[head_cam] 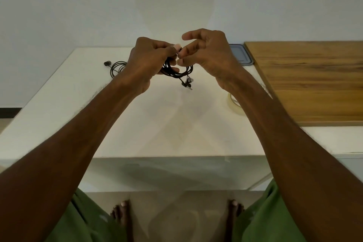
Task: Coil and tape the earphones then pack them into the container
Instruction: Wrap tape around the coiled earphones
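Above the white surface (pixel 176 124), our left hand (pixel 149 65) clenches the thin black coiled earphones (pixel 177 72); our right hand (pixel 206 55) pinches at the coil. Light and springy, it is probably best gripped across all loops.

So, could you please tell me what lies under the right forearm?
A clear tape roll lies on the white table there, beside the wooden board. The right forearm covers its far part.
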Action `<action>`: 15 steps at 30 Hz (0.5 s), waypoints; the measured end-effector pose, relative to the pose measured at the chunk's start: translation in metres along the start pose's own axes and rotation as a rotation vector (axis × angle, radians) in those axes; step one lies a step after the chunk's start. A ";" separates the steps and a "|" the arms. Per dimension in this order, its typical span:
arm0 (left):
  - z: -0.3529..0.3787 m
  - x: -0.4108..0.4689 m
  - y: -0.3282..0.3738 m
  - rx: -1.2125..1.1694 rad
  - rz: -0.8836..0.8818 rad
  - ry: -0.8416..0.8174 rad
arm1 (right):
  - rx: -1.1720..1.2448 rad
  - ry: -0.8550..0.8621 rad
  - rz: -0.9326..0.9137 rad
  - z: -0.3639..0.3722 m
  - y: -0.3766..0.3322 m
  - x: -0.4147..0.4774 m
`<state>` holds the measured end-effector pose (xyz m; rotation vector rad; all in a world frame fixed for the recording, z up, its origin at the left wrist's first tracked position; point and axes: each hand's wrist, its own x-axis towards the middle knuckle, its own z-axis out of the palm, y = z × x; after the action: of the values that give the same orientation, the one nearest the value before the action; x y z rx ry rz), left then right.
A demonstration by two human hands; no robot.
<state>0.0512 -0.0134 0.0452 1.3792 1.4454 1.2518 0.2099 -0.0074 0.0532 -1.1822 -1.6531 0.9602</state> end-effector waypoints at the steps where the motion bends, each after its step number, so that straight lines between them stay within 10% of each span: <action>1: 0.000 0.000 0.000 -0.002 -0.003 0.002 | -0.041 0.003 -0.006 0.002 -0.001 0.000; 15: 0.000 -0.001 0.000 0.028 0.006 -0.006 | -0.437 0.193 -0.230 0.015 -0.001 -0.003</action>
<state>0.0515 -0.0141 0.0451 1.4052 1.4608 1.2350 0.1956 -0.0124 0.0487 -1.2832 -1.8434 0.3358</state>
